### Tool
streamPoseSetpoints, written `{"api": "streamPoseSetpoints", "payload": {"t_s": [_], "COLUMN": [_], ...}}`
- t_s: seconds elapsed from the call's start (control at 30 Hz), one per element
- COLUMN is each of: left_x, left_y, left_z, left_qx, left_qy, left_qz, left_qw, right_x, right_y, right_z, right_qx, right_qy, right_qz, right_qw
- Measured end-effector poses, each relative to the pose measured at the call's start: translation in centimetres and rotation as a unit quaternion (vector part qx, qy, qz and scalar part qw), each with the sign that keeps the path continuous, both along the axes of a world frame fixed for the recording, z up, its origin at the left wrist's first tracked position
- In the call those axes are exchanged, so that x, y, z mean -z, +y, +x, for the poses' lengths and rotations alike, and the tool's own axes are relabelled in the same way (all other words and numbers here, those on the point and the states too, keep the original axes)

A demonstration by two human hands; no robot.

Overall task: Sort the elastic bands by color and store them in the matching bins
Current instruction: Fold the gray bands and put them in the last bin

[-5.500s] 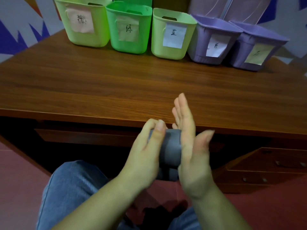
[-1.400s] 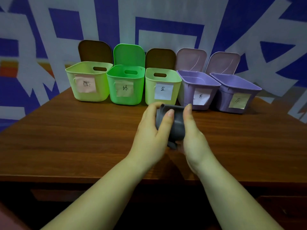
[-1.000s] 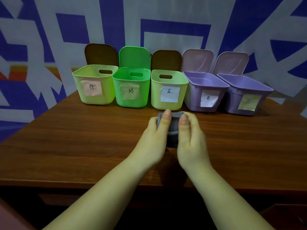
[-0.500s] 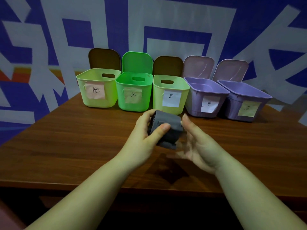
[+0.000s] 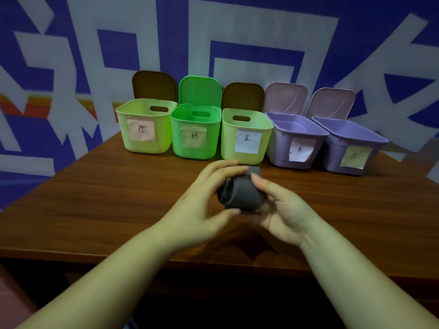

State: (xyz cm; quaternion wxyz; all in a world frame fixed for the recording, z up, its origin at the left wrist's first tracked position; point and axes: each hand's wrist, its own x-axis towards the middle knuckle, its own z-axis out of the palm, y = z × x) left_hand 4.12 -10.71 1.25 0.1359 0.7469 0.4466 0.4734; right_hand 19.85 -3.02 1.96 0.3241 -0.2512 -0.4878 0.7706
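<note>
**Grey roll held above the desk**

The left hand (image 5: 204, 205) curls round a grey rolled elastic band (image 5: 242, 194); the right hand (image 5: 282, 210) cups it, fingers loosely bent. It looks soft and light; grip its flanks. The grey-labelled bin (image 5: 351, 138) sits at two o'clock.

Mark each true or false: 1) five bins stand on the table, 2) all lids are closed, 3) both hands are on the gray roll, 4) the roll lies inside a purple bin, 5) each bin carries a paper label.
1) True: five bins stand in a row on the table.
2) False: every lid is open.
3) True: left hand and right hand hold the gray roll.
4) False: it is held above the table, in front of the bins.
5) True.
</note>
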Motion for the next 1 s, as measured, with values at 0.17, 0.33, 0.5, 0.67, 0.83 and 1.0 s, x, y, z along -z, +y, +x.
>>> {"api": "streamPoseSetpoints", "payload": {"t_s": [0.17, 0.33, 0.5, 0.67, 0.83, 1.0], "left_x": [-0.4, -1.7, -1.3, -0.5, -0.4, -1.5], "left_y": [-0.4, -0.1, 0.2, 1.5, 3.4, 6.3], "left_z": [0.7, 2.7, 2.2, 2.3, 2.1, 1.4], "left_qx": [-0.026, -0.001, 0.025, 0.020, 0.009, 0.030], "left_qy": [-0.254, -0.476, -0.471, -0.407, -0.296, -0.225], "left_qz": [-0.172, -0.328, -0.321, -0.280, -0.224, -0.181], "left_qw": [0.951, 0.816, 0.821, 0.869, 0.929, 0.957], "right_x": [0.6, 1.5, 1.8, 1.5, 1.0, 1.4], "right_y": [-0.4, -1.4, -2.0, -1.2, 1.0, 4.8], "right_z": [-0.3, -0.2, 0.6, 2.1, 2.9, 2.5], "right_qx": [0.161, 0.181, 0.172, 0.135, 0.130, 0.121], "right_qy": [-0.043, -0.069, -0.073, -0.090, -0.102, -0.058], "right_qz": [0.242, 0.423, 0.448, 0.383, 0.287, 0.215], "right_qw": [0.956, 0.885, 0.874, 0.909, 0.944, 0.968]}}
